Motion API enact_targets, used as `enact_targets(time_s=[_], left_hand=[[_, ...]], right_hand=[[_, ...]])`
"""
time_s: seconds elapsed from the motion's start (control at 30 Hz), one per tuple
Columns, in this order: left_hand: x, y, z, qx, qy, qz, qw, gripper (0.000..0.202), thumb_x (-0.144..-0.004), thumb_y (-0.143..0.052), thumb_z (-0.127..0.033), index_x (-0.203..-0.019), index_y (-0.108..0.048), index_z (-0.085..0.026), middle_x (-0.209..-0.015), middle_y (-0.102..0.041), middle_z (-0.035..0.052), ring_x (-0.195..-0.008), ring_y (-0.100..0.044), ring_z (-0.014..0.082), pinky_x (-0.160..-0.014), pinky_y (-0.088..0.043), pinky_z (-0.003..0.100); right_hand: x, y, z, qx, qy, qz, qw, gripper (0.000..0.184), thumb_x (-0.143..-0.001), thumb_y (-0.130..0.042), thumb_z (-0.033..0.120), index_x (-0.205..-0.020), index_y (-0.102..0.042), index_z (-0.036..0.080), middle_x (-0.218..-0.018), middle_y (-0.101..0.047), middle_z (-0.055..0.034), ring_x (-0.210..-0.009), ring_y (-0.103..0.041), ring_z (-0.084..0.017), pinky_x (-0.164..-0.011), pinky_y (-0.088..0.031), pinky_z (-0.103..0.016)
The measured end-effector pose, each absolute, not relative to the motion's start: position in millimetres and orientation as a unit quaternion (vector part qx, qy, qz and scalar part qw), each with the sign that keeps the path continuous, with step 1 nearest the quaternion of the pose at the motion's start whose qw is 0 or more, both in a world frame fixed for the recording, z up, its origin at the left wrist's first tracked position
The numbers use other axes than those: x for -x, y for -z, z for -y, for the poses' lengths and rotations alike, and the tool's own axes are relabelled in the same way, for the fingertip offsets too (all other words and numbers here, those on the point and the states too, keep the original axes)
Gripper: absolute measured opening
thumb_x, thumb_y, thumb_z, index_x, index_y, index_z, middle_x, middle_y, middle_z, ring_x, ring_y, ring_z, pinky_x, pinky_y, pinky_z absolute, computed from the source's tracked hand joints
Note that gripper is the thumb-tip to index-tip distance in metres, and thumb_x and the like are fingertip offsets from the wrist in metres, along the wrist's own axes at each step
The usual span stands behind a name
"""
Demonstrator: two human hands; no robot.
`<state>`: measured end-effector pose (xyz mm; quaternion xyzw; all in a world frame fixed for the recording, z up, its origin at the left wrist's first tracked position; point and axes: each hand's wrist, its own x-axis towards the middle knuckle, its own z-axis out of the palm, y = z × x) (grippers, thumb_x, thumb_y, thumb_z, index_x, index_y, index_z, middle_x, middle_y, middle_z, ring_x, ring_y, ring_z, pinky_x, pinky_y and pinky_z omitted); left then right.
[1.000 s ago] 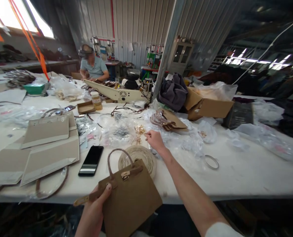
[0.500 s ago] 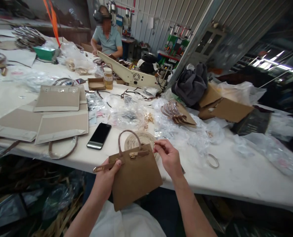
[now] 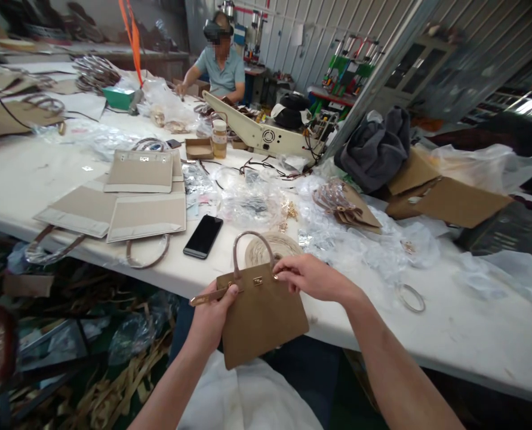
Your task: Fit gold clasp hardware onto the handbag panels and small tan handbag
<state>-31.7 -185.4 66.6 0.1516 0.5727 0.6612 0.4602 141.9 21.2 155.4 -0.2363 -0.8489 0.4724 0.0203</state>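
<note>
A small tan handbag with a brown loop handle and a gold clasp is held in front of me, just off the white table's front edge. My left hand grips its left side, thumb pressing a strap with a gold tip. My right hand pinches the bag's top right edge beside the clasp. Behind the bag lies a coil of pale cord. A black phone rests to the left of it.
Flat beige bag panels lie at the left, clear plastic bags with gold fittings in the middle, a metal ring at right. Cardboard boxes and a grey cloth stand behind. Another person sits at the far end. Scraps litter the floor.
My right hand came back from the gold fittings on the table to the bag's top edge. The bag rose toward the table edge, and my view swung right and down.
</note>
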Motion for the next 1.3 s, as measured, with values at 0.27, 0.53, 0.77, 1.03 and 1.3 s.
enact_targets(time_s=[0.27,0.53,0.77,1.03,1.3], left_hand=[[33.5,-63.2,183.0,-0.168,-0.646,-0.565,0.485,0.050,-0.087,-0.086,-0.053,-0.122,-0.076,-0.019,-0.120,-0.081,0.0116,-0.111,-0.072,0.0325,-0.092,-0.056,0.036],[40.7,-69.1,181.6,-0.171,-0.644,-0.568,0.483,0.051,-0.084,-0.087,-0.055,-0.119,-0.077,-0.019,-0.115,-0.081,0.0110,-0.106,-0.072,0.0318,-0.089,-0.056,0.036],[39.8,-73.4,183.1,-0.200,-0.628,-0.600,0.453,0.049,-0.084,-0.086,-0.056,-0.116,-0.079,-0.020,-0.114,-0.082,0.0103,-0.104,-0.072,0.0325,-0.088,-0.056,0.036],[40.6,-74.6,182.3,-0.224,-0.609,-0.627,0.431,0.048,-0.087,-0.083,-0.058,-0.118,-0.080,-0.021,-0.113,-0.082,0.0089,-0.105,-0.072,0.0319,-0.084,-0.055,0.033],[39.0,-75.1,182.6,-0.244,-0.597,-0.646,0.409,0.044,-0.090,-0.079,-0.057,-0.118,-0.080,-0.023,-0.111,-0.082,0.0064,-0.104,-0.070,0.0301,-0.082,-0.053,0.031]], right_hand=[[-157.9,-135.4,-1.8,0.290,-0.265,0.910,0.134,0.020,-0.103,-0.065,0.015,-0.103,-0.082,0.026,-0.096,-0.081,-0.0043,-0.088,-0.076,-0.025,-0.081,-0.060,-0.035],[-170.2,-123.2,13.8,0.298,-0.203,0.920,0.154,0.047,-0.106,-0.052,0.012,-0.147,-0.069,0.028,-0.117,-0.074,-0.0095,-0.105,-0.072,-0.028,-0.096,-0.058,-0.040],[-177.6,-116.2,8.2,0.386,-0.328,0.823,0.256,0.007,-0.100,-0.074,0.027,-0.105,-0.080,0.025,-0.095,-0.080,-0.0054,-0.080,-0.077,-0.027,-0.071,-0.061,-0.035],[-177.7,-120.2,18.4,0.352,-0.285,0.854,0.255,0.018,-0.100,-0.069,0.021,-0.110,-0.083,0.026,-0.107,-0.080,-0.0066,-0.094,-0.075,-0.026,-0.081,-0.063,-0.037],[-179.8,-112.9,23.3,0.374,-0.280,0.835,0.290,0.018,-0.099,-0.071,0.023,-0.113,-0.083,0.026,-0.107,-0.080,-0.0067,-0.093,-0.076,-0.027,-0.081,-0.065,-0.038]])
